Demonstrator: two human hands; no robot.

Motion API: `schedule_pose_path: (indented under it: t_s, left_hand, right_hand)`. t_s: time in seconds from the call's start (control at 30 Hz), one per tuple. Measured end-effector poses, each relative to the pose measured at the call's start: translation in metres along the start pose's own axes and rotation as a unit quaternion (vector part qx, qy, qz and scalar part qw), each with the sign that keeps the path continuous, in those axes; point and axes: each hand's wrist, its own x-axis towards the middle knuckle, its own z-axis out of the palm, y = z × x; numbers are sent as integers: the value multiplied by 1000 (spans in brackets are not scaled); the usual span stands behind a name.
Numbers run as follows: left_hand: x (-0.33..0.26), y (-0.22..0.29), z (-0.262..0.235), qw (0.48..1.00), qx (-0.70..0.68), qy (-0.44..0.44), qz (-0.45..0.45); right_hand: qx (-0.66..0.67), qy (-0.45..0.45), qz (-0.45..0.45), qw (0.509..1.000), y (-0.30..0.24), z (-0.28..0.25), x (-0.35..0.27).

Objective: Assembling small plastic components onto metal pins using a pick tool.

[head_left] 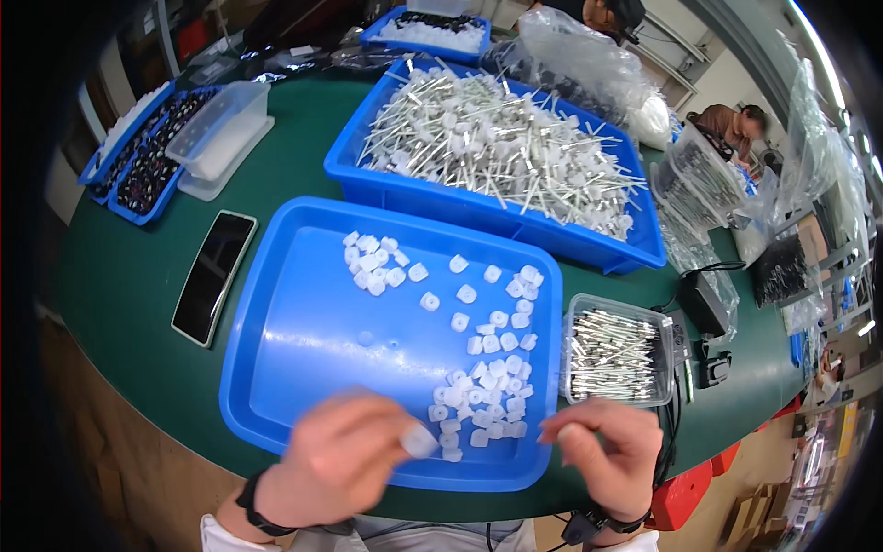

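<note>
My left hand (340, 451), slightly blurred, is closed over the front of a shallow blue tray (308, 368). Between its thumb and fingertips it pinches a small white plastic cap (418, 441). My right hand (612, 451) hovers at the tray's right rim, thumb and index finger a little apart, with nothing I can make out between them. Loose white caps (487, 396) lie in the tray, bunched at the right and the upper middle. Just beyond my right hand stands a clear plastic box (614, 354) filled with short metal rods.
A large blue bin (432, 198) behind the tray is heaped with white-capped metal rods. At left lie a phone (214, 276), clear containers (221, 138) and blue trays of dark parts (152, 170). A black adapter (704, 302) with cables sits at right. Other people work farther back.
</note>
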Motion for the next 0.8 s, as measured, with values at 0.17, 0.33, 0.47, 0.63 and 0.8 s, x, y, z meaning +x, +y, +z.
schedule_pose_path:
  t_s: [0.17, 0.33, 0.47, 0.63, 0.8]
  left_hand:
    - [7, -28, -23, 951, 289, 5, -111]
    - [-3, -40, -31, 894, 408, -40, -179]
    - [-7, -29, -42, 883, 432, -35, -182]
    - [15, -6, -29, 930, 357, -60, -60]
    - [43, -25, -10, 958, 254, -114, -63]
  right_hand:
    - [-206, 107, -58, 971, 15, -38, 14]
    - [-346, 60, -115, 929, 45, -63, 27]
    - [-401, -46, -193, 894, 47, -56, 40]
    - [-513, -123, -231, 817, 52, -54, 49]
    - [-509, -131, -266, 808, 53, -51, 57]
